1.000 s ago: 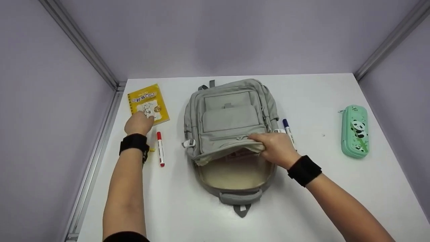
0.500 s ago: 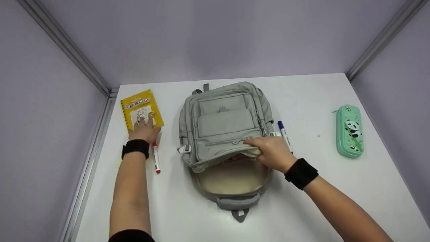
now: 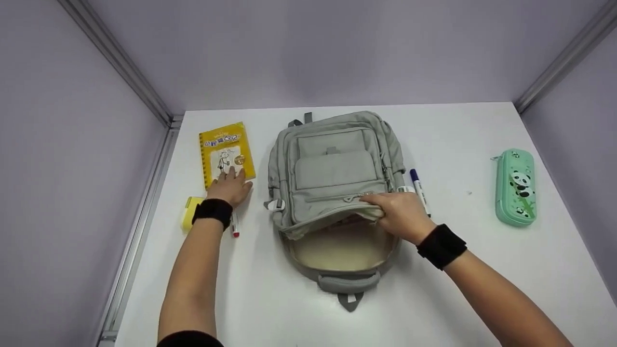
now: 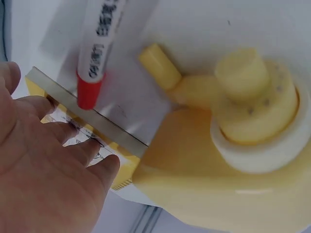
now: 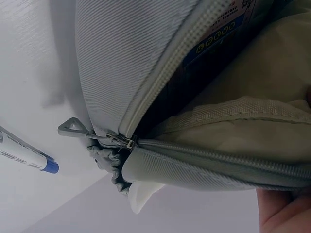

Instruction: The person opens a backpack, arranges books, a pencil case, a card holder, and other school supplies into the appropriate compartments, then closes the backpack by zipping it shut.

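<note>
My left hand (image 3: 230,188) lies with straight, spread fingers on the lower part of a yellow spiral-bound notebook (image 3: 224,137) at the table's left. Partly under that hand is a red-capped whiteboard marker (image 3: 235,226); the left wrist view shows the marker (image 4: 95,53) close to the notebook's edge. Beside the wrist stands a yellow pump bottle (image 3: 189,217), large in the left wrist view. In the middle lies a grey backpack (image 3: 336,171), its main compartment unzipped. With my right hand (image 3: 402,214) I grip the raised flap's edge. A printed item (image 5: 218,36) shows inside.
A blue-capped marker (image 3: 420,193) lies right of the backpack. Farther right is a mint-green pencil case (image 3: 516,190) with pandas on it. Walls border the white table (image 3: 458,299) at the back and sides.
My left hand's fingers have straightened and spread over the notebook, which has shifted slightly right toward the backpack. The pump bottle shows more beside the wrist. My right hand keeps holding the flap.
</note>
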A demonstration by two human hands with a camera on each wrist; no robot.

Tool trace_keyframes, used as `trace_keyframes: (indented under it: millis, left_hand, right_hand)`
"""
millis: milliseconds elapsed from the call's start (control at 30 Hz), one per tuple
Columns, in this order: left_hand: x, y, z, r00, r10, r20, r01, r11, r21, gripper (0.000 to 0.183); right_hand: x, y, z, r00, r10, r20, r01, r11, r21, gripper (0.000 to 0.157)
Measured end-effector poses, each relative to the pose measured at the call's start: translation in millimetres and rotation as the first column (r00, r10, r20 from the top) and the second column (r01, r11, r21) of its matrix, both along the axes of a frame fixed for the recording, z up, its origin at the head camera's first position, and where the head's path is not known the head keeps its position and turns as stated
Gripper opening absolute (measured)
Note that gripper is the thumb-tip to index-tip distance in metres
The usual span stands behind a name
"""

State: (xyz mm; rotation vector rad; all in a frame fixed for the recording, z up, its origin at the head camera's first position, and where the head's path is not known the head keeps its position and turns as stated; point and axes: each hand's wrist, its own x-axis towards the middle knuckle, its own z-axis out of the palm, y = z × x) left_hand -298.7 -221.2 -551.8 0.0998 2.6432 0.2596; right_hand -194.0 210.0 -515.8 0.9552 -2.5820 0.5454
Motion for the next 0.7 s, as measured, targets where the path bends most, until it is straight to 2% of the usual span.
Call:
trace_keyframes:
  millis: [200, 400, 700]
  left_hand:
    - [10.0, 13.2, 0.3, 0.997, -0.072, -0.028, 0.071, 0.997, -0.021, 0.060]
    - [12.9, 33.9, -1.5, 0.987, -0.151, -0.052, 0.149, 0.988, -0.035, 0.059]
    - [16.4, 55.9, -3.3, 0.972, -0.232, -0.021, 0.230, 0.971, -0.071, 0.059]
  right_hand:
    - [6.0, 4.0, -1.5, 1.000, -0.022, 0.009, 0.022, 1.000, 0.004, 0.044]
    - [8.9, 12.3, -2.4, 0.998, -0.057, 0.032, 0.056, 0.998, 0.025, 0.051]
    - [9.5, 16.8, -5.0, 0.997, -0.077, 0.032, 0.076, 0.997, 0.029, 0.052]
